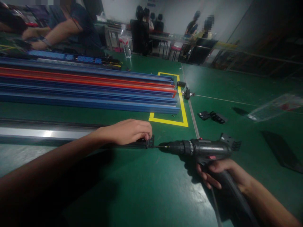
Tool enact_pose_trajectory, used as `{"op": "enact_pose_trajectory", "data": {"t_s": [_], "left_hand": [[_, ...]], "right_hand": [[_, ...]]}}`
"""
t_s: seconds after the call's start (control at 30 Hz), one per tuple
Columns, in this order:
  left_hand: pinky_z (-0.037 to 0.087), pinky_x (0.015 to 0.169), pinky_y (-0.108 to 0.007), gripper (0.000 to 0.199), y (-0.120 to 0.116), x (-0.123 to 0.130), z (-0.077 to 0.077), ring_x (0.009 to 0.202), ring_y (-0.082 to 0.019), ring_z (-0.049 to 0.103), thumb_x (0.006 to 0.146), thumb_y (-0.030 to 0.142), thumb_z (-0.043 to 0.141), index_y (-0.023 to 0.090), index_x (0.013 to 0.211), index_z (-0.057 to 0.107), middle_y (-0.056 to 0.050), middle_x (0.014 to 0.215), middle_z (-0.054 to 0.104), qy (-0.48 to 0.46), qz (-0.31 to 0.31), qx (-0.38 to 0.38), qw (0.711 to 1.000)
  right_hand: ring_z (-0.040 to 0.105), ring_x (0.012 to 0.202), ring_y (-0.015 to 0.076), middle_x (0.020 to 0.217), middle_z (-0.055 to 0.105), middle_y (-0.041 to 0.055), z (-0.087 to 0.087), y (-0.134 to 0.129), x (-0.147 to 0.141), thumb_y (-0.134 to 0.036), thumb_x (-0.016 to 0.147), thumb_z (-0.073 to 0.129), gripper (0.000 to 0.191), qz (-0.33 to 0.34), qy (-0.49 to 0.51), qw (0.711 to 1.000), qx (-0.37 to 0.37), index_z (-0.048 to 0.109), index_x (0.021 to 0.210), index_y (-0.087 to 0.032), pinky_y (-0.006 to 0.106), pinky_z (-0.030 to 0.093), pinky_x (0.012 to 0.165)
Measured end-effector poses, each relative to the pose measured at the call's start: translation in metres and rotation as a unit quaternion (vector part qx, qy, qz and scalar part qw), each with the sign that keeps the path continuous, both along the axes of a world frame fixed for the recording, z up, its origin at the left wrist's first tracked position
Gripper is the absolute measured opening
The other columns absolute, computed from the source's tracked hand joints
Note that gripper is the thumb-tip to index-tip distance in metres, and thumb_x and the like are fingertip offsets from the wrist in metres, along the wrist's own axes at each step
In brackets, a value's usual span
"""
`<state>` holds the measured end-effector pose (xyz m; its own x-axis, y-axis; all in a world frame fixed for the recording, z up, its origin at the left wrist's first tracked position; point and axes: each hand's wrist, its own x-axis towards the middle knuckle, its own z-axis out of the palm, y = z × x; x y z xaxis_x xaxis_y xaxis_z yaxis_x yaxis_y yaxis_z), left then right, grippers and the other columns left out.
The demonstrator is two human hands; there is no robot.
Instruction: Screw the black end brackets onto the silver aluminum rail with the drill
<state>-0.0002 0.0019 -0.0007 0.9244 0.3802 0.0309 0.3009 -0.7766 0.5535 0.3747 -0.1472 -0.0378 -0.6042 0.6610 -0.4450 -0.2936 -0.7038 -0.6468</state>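
So the black power drill point(208, 148) with red bits on its body is over the green tabletop point(132, 186), with the right hand point(230, 173) wrapped around its handle. Its thin bit point(159, 146) points at the end of a long silver-grey metal rail point(47, 134); can't tell if the tip actually touches. The left hand point(131, 130) is bunched up over a small black end piece point(152, 139) there, but can't tell whether it's pinching or just pressing, since the fingers hide it.

Just beyond the rail, crowding that side, is a bundle of long blue profiles point(142, 105) with orange-red profiles point(142, 84) among them, their ends inside a yellow tape outline point(186, 115). Two little black fittings point(187, 93) are near those ends, and some jointed black bracket pieces point(214, 116) lie beyond the drill. Off right there's a clear plastic bottle point(270, 108), pretty blurred. Another clear bottle with a red mark point(127, 49) stands past the bundle, near a row of bright blue blocks point(54, 55).

Surface is shiny green with a grey seam point(194, 124) across it. Far left, a co-worker's forearms point(62, 31) reach over the tabletop; further back, people and dark chairs point(139, 36) in front of a pale wall point(172, 14).
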Motion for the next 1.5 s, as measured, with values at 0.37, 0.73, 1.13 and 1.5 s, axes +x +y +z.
{"op": "enact_pose_trajectory", "data": {"t_s": [0.37, 0.73, 1.13, 1.5], "left_hand": [[0.043, 0.084, -0.026, 0.025, -0.0002, 0.0001, 0.0001, 0.096, -0.015, 0.062, 0.105, 0.017, 0.043, 0.022, 0.101, 0.067, -0.001, 0.105, 0.067, 0.000, 0.001, -0.001, 1.000], [0.044, 0.084, -0.026, 0.025, 0.0000, -0.0002, 0.0001, 0.097, -0.016, 0.062, 0.104, 0.016, 0.044, 0.023, 0.101, 0.068, -0.001, 0.106, 0.067, -0.002, 0.001, -0.005, 1.000], [0.044, 0.083, -0.027, 0.025, 0.0006, 0.0010, -0.0010, 0.094, -0.016, 0.063, 0.103, 0.016, 0.044, 0.023, 0.100, 0.069, -0.002, 0.104, 0.068, -0.006, 0.000, -0.004, 1.000], [0.043, 0.085, -0.025, 0.023, -0.0006, 0.0006, 0.0014, 0.096, -0.016, 0.062, 0.104, 0.017, 0.045, 0.023, 0.101, 0.067, -0.001, 0.106, 0.067, 0.008, 0.003, -0.004, 1.000]], "right_hand": [[0.060, 0.047, 0.0075, 0.084, 0.078, 0.0092, 0.0004, 0.0006, 0.0005, -0.025, 0.075, 0.069, 0.032, 0.001, -0.007, 1.000, -0.003, 0.081, 0.099, -0.008, 0.027, 0.060, 0.067], [0.063, 0.049, 0.0079, 0.085, 0.079, 0.0099, 0.0002, -0.0010, 0.0014, -0.024, 0.076, 0.070, 0.033, -0.004, 0.000, 1.000, -0.004, 0.081, 0.101, -0.006, 0.026, 0.061, 0.067], [0.064, 0.049, 0.0089, 0.085, 0.078, 0.0103, -0.0008, -0.0004, 0.0014, -0.024, 0.077, 0.070, 0.031, -0.002, 0.004, 1.000, -0.012, 0.081, 0.100, -0.008, 0.026, 0.060, 0.067], [0.063, 0.048, 0.0087, 0.084, 0.077, 0.0108, -0.0038, -0.0009, 0.0031, -0.024, 0.078, 0.070, 0.031, -0.002, 0.008, 1.000, -0.006, 0.079, 0.101, -0.006, 0.027, 0.060, 0.068]]}}
